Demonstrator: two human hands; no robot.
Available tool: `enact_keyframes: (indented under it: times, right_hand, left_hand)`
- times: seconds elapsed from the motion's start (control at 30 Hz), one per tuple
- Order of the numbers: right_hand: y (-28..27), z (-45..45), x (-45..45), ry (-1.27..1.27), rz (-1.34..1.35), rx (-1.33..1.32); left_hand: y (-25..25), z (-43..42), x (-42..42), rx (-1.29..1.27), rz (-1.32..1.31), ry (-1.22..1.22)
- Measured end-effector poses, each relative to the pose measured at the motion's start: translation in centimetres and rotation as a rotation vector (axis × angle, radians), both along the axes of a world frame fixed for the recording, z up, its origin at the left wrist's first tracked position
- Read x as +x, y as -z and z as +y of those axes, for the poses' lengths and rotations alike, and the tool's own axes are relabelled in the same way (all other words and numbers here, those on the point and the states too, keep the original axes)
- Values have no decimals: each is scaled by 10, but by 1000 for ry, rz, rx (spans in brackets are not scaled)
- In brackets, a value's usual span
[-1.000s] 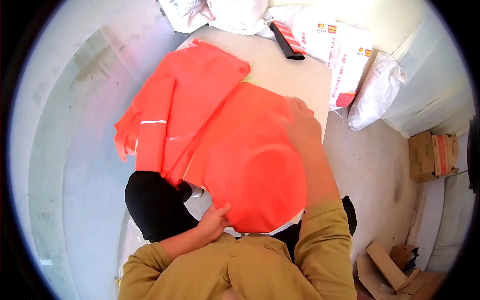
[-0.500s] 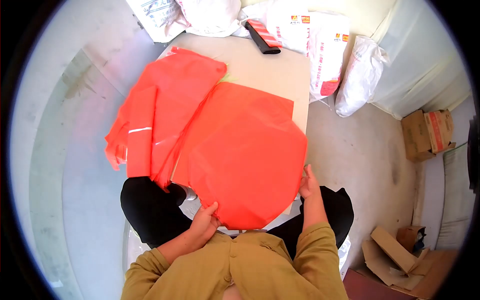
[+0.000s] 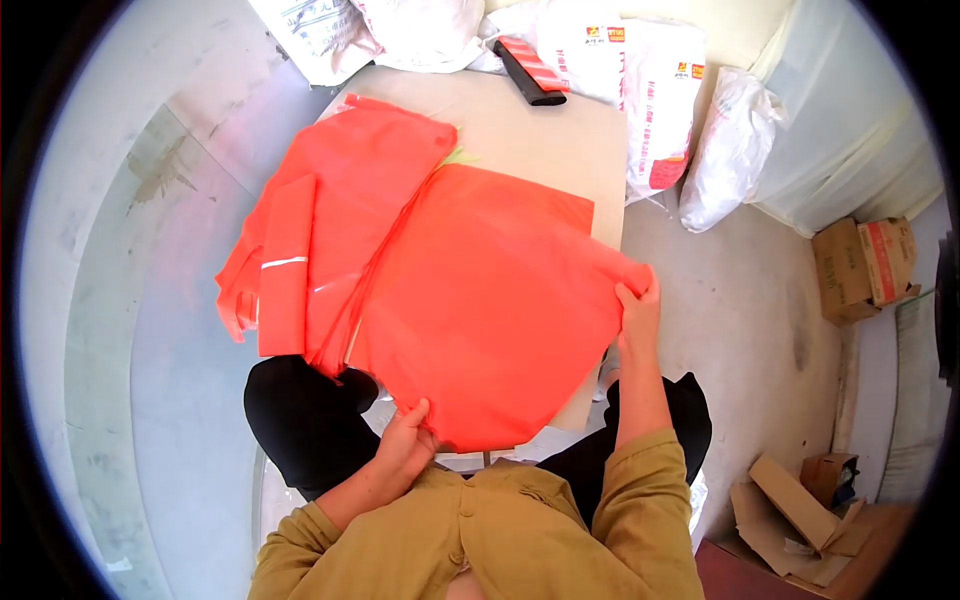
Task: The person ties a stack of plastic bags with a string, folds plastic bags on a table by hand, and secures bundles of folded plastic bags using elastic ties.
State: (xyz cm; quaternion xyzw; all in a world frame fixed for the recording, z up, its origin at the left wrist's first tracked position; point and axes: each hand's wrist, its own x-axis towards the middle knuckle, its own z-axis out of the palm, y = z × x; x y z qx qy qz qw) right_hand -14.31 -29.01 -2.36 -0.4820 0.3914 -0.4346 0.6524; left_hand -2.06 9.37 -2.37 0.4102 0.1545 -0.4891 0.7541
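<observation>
A thin, red, plastic-looking sheet (image 3: 490, 310) with a rounded near edge spreads over the board; I cannot tell whether it is a bag. My left hand (image 3: 408, 440) pinches its lower left edge near my lap. At the upper right, my right hand (image 3: 640, 310) is closed on a corner of the same sheet and holds it out past the board's edge. More red sheets (image 3: 365, 150) lie in a loose pile to the left. On that pile rests a folded red strip (image 3: 284, 265) with a white line across it.
The tan board (image 3: 530, 135) lies under the sheets, above my knees. A black roll-like object (image 3: 530, 80) with a striped red piece sits at its far edge. White printed sacks (image 3: 660, 110) stand behind. Cardboard boxes (image 3: 865, 265) and flattened cardboard (image 3: 800, 510) are on the right.
My right hand has moved up and slightly outward, drawing the sheet's right edge into a corner. My left hand keeps its grip at almost the same spot.
</observation>
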Motion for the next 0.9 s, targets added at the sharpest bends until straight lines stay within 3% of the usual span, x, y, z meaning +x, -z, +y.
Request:
enact_keyframes:
  times: [0.27,0.37,0.47,0.53,0.6,0.67,0.73,0.9]
  right_hand:
    - [-9,-50,74,-120,56,-171]
    - [-26,-52,82,-60,197,-253]
    - [-7,-50,75,165,652,-1038]
    - [-39,2,65,-154,613,-890]
    - [-36,46,40,-633,610,-618]
    - [-27,96,11,-841,576,-904]
    - [-43,138,-5,-991,494,-976]
    - [-29,186,-21,-964,704,-1234]
  left_hand:
    - [-6,-13,3,3,111,248]
    - [-16,-27,3,49,141,331]
    - [-11,-33,1,76,130,351]
    - [-9,-33,0,95,120,360]
    - [-8,-34,-1,121,109,368]
    - [-6,-32,1,110,115,387]
    - [-3,-30,2,105,116,380]
    - [12,-31,0,174,81,350]
